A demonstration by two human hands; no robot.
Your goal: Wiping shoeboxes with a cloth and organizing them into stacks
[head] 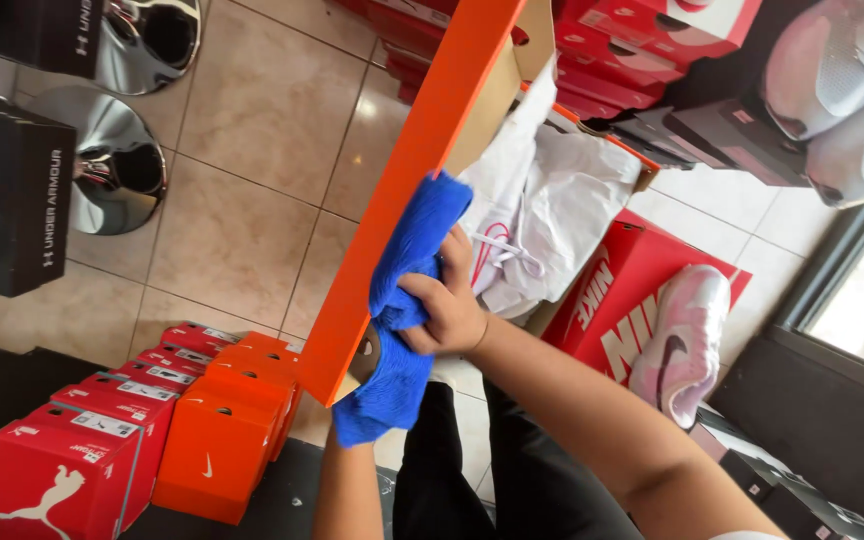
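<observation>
Right hand (442, 310) clenches a blue cloth (402, 310) against the orange box lid (402, 190), which rises tilted above the stacked shoe boxes (152, 420). Left hand hidden behind lid; grip cannot tell. Wiping goes best with firm pressure, long strokes along the lid, the lid kept braced.

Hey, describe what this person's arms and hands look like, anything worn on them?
Both forearms are bare: no long sleeves, gloves, watch or bracelets show. The right hand shows no rings. The left hand is hidden behind the orange box lid and blue cloth, so only its bare forearm shows. A sliver of white fabric, perhaps a short sleeve, edges the right upper arm.
</observation>
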